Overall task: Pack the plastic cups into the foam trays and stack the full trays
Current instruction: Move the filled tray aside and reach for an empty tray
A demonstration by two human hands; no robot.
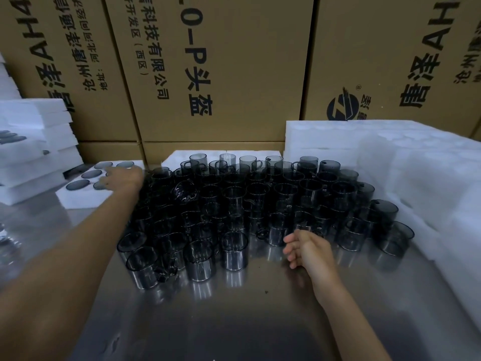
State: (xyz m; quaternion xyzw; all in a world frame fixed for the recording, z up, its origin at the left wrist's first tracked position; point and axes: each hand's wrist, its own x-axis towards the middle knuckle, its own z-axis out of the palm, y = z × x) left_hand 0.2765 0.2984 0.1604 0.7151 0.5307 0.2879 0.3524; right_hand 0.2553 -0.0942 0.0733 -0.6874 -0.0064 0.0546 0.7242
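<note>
on steel table (234,321), smoky plastic cups (234,204) crowd the middle. left hand (122,177) blurred over foam tray (78,196) of cups, grip unclear. right hand (307,247) loosely curled, empty, just beside the cups.

A dense crowd of dark smoky plastic cups (260,201) stands on the shiny metal tabletop (234,316), between the two hands. The left hand (122,178), blurred, reaches out over a white foam tray (78,199) with cups already seated in its pockets. The right hand (307,250) hangs loosely curled, holding nothing, at the near edge of the cups. Beyond it rise stacked foam trays (338,142); cardboard boxes (234,74) stand behind everything.
</note>
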